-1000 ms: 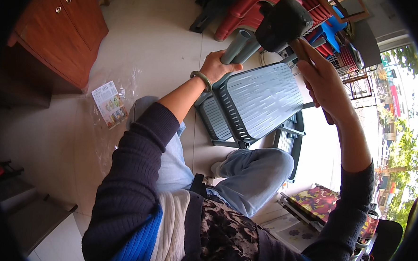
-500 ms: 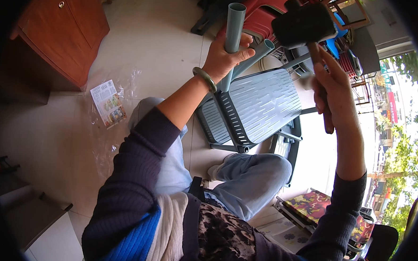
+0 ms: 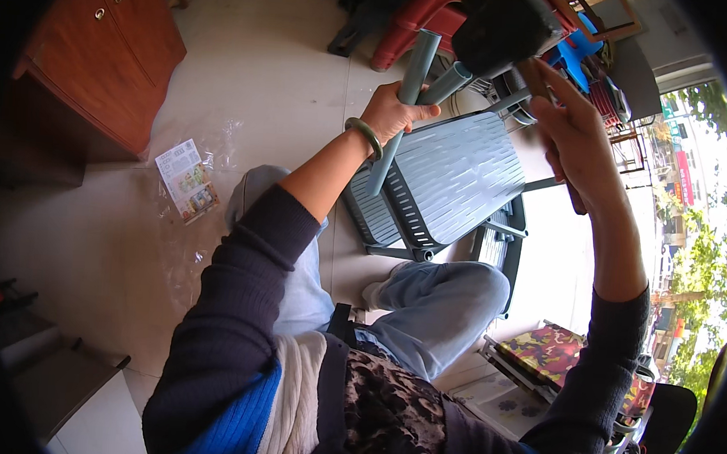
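My left hand (image 3: 392,113) is closed around a grey-green tube (image 3: 420,61), which leans with its lower end beside the rack. A second tube (image 3: 446,83) slants up from the same rack and passes at my left thumb. The rack (image 3: 465,179) is grey, with slotted shelves lying tilted in front of my knees. My right hand (image 3: 578,140) grips the wooden handle of a mallet (image 3: 505,33). Its big black head is raised close to the second tube's open end; whether they touch I cannot tell. A bangle (image 3: 363,135) circles my left wrist.
A printed leaflet (image 3: 187,181) and clear plastic film (image 3: 183,259) lie on the floor at left. A brown wooden cabinet (image 3: 101,49) stands at far left. Red stools (image 3: 411,20) are at the back, a camouflage-patterned folding seat (image 3: 542,355) at right.
The mallet has come lower and left, nearer the tubes. My left hand and its tube have shifted slightly, and the tube leans more.
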Demonstrator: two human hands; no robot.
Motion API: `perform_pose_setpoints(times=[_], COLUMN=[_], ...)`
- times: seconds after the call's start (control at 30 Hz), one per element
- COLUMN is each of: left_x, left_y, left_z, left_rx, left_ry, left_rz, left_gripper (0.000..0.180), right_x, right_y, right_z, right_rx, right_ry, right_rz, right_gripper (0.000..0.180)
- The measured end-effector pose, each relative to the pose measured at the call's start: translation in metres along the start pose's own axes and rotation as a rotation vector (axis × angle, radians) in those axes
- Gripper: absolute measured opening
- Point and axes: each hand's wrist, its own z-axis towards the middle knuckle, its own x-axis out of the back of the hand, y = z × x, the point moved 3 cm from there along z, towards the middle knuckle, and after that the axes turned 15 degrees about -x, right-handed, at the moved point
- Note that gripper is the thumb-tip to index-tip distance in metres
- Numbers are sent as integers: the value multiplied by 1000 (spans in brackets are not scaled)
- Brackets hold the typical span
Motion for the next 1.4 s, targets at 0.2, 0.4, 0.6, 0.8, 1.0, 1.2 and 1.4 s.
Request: perform_pose_setpoints(times=[0.2, 0.4, 0.6, 0.8, 1.0, 1.2, 1.4], left_x=[15, 26, 30, 34, 38, 32, 37], left_y=[-21, -28, -31, -31, -38, -39, -43], left_z=[9, 15, 15, 13, 15, 12, 14], left_rx=[44, 38, 49, 67, 64, 37, 49], left_ry=[-49, -111, -162, -163, -142, -131, -134], left_rz=[32, 110, 193, 193, 233, 234, 234], left_gripper=[37, 47, 34, 36, 39, 43, 43], right_x=[2, -1, -14, -7, -5, -7, -9], right_y=[3, 14, 23, 8, -17, -11, 1], right_z=[-7, -3, 4, 0, -17, -16, -9], right_rx=[134, 25, 38, 43, 16, 30, -15], right_ry=[176, 17, 5, 19, -91, -68, 17], right_rz=[31, -69, -162, -59, -78, -37, 71], right_gripper=[46, 42, 46, 45, 45, 45, 44])
